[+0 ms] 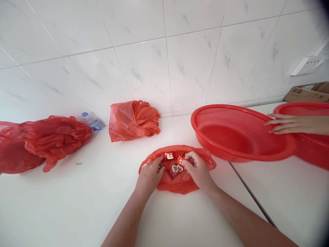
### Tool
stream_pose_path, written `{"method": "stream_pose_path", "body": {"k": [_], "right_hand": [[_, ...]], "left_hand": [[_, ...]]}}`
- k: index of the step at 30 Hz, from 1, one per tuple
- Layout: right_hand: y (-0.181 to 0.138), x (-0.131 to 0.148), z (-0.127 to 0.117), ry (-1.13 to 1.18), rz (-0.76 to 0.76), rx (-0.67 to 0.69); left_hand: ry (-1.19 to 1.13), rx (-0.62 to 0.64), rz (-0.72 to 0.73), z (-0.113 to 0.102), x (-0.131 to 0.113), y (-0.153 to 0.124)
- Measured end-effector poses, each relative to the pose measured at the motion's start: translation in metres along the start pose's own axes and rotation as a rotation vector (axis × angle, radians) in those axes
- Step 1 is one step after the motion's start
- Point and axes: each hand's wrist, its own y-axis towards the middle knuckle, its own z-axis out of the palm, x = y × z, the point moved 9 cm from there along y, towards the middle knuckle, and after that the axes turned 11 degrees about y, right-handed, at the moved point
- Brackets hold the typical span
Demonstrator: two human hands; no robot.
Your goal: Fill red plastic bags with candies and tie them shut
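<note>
An open red plastic bag (185, 187) lies spread on the white table, with several small wrapped packets inside. My right hand (197, 168) pinches a small red-and-white packet (180, 160) between thumb and fingertips above the bag. On the bag's left side is my left hand (151, 173), its fingers curled in around something dark and partly hidden. Its fingertips meet the left end of a shiny red packet (169, 155) with pale lettering. Between the hands rests a dark red packet (175, 169) with a cream heart-shaped label.
Right of the bag stands a red plastic basket (228, 137), with another person's hand (290, 124) on its rim. A second red basket (313, 151) and a cardboard box (307, 92) are farther right. Crumpled red bags (135, 120) and a water bottle (92, 121) lie by the tiled wall.
</note>
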Motion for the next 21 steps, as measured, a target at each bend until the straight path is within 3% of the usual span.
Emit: {"method": "stream_pose_path", "body": {"k": [6,12,17,21], "right_hand": [[-0.002,0.002,-0.001,0.009,0.008,-0.005],[-0.002,0.003,-0.002,0.012,0.012,-0.019],[0.000,0.002,-0.003,0.006,-0.009,-0.017],[-0.002,0.005,0.002,0.011,-0.024,0.034]], "left_hand": [[0.037,-0.004,0.083,0.002,-0.009,-0.003],[-0.039,-0.084,-0.022,-0.006,0.002,-0.002],[-0.376,-0.231,-0.168,-0.022,0.011,-0.008],[-0.680,-0.169,-0.294,-0.010,0.016,-0.009]]}}
